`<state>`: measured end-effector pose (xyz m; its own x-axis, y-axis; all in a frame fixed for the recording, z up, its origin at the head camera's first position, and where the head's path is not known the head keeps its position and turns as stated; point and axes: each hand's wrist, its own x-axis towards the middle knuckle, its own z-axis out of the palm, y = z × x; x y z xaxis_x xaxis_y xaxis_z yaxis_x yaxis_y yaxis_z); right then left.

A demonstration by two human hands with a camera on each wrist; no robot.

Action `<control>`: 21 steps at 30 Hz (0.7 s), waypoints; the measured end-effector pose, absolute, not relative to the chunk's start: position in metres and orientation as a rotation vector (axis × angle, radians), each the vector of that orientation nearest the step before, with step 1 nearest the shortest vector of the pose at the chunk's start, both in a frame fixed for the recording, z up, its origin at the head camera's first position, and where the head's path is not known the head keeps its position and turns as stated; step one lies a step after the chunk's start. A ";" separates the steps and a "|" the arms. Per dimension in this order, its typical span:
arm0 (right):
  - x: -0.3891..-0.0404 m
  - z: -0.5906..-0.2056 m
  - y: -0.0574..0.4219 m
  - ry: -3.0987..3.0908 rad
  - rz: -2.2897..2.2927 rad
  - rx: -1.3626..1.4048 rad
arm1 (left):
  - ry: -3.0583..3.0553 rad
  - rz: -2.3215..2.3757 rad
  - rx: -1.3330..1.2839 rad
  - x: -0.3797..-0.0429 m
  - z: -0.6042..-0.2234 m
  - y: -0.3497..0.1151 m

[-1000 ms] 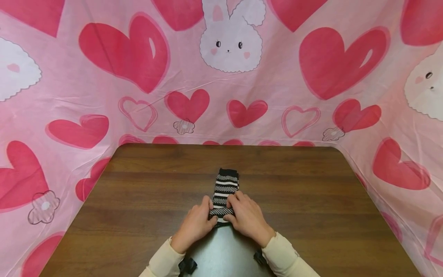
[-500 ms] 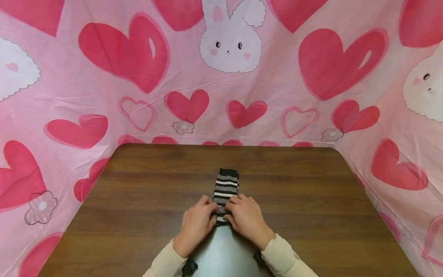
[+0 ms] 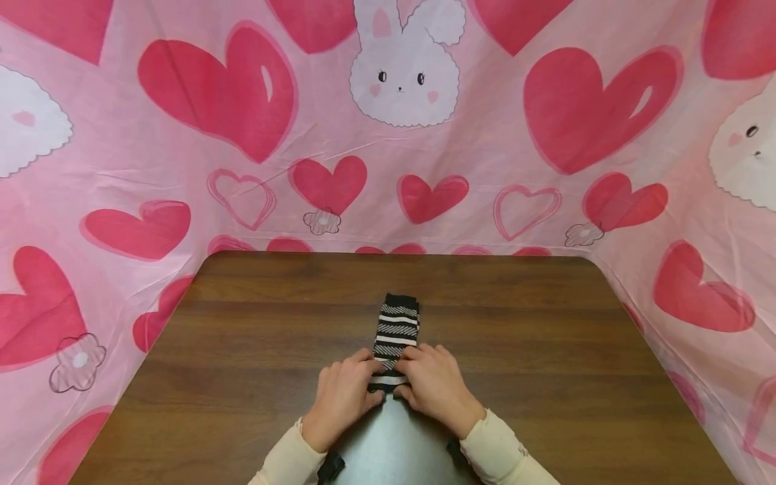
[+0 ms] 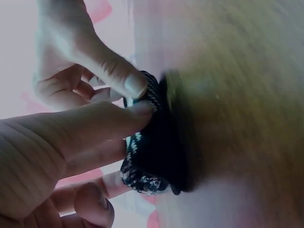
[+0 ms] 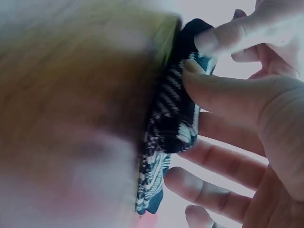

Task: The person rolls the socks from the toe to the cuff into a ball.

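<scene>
A pair of black-and-white striped socks (image 3: 397, 328) lies lengthwise near the middle of the table, a plain black band at the far end. My left hand (image 3: 342, 394) pinches the left side of the near end between thumb and fingers. On the right side, my right hand (image 3: 438, 384) pinches the same end, its thumb at the near edge. Close up in the left wrist view, the socks' near end (image 4: 164, 147) shows as a thick dark fold with both thumbs against it. The right wrist view shows the folded layers (image 5: 173, 104) beside my right fingers, with the striped length beyond.
The brown wood-grain table (image 3: 273, 323) has rounded far corners. Pink cloth (image 3: 436, 151) printed with hearts and rabbits hangs around its back and sides. A bright reflection lies on the tabletop between my forearms. Dark straps (image 3: 330, 466) show at the cream sleeves.
My left hand has shifted from the socks' left edge inward and slightly nearer. Both thumbs have moved down to the near edge. The far part of the socks stays almost in place.
</scene>
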<state>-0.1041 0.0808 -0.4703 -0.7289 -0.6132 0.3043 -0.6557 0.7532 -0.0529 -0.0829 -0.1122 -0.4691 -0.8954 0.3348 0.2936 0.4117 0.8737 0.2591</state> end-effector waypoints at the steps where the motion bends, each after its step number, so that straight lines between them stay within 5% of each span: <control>1: -0.104 -0.470 0.081 -2.685 0.220 0.994 | -2.805 -0.448 -0.574 -0.083 -0.468 -0.112; 21: -0.108 -0.472 0.076 -2.657 0.127 0.995 | -2.786 -0.280 -0.574 -0.085 -0.472 -0.107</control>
